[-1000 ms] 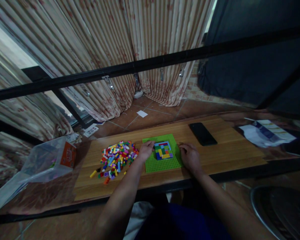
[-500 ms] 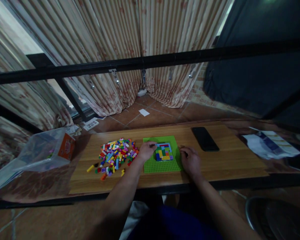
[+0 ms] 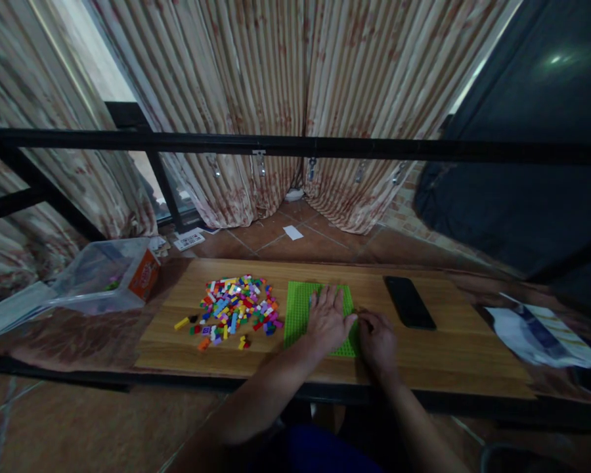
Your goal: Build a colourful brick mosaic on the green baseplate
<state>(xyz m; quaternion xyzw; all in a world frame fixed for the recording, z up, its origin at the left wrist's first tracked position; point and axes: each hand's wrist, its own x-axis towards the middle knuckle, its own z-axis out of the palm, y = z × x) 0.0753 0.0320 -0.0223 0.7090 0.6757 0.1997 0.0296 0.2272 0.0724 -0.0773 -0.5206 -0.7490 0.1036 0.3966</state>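
Note:
My left hand [image 3: 329, 320] lies flat, with its fingers stretched out, over the middle of a green studded baseplate [image 3: 296, 314]. Beneath its palm and fingers, the low build of coloured toy bricks is almost wholly hidden. At the plate's right edge my right hand [image 3: 378, 340] rests on the table with curled fingers, its thumb and forefinger closed at that edge. The fingertips are dim and partly hidden. Left of the plate spreads a loose pile of small multicoloured toy bricks [image 3: 239, 305], with a few strays along its near side.
The wooden tabletop [image 3: 453, 355] carries a black phone [image 3: 410, 302] to the right. A clear plastic box [image 3: 103, 276] with an orange label stands beyond the left end. Past the right end lies a white and blue packet [image 3: 542, 332]. A black rail [image 3: 276, 143] crosses before the curtains.
My left hand has gone from pinching at the build's left upper corner to lying flat over it. The right hand stays at the plate's edge. The view has shifted slightly.

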